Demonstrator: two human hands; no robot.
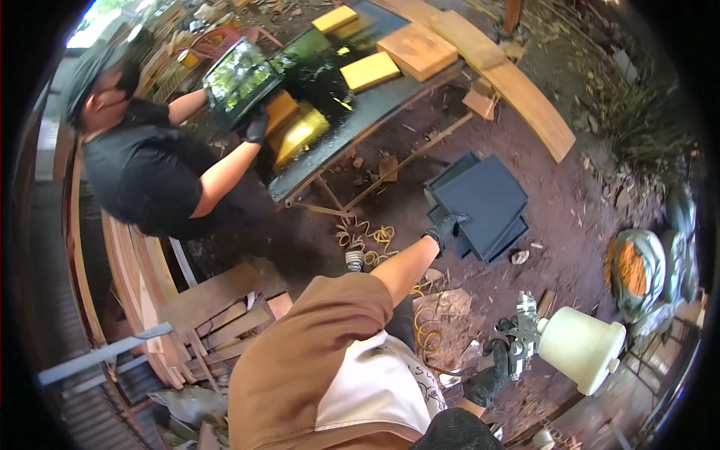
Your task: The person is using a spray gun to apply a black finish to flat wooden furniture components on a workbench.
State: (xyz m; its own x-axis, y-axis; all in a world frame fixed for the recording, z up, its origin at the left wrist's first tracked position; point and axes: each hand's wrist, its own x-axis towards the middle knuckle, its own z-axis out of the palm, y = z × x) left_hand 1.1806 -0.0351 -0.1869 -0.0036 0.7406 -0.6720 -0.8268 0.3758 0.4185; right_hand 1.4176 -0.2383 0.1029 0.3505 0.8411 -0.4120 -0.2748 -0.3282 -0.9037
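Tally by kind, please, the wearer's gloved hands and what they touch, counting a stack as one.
Black-gloved left hand and right hand: 2
Silvery metal spray gun with whitish cup: 1
Stack of dark blue-grey flat panels: 1
Total: 4

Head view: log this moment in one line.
left hand: touching dark panels | right hand: holding spray gun | co-worker: holding glossy panel

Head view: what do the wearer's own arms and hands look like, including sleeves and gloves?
The left hand and right hand both wear dark gloves ending around the wrist, with no markings I can make out. The left arm has a loose, short brown sleeve, leaving the forearm bare. The right sleeve cannot be made out.
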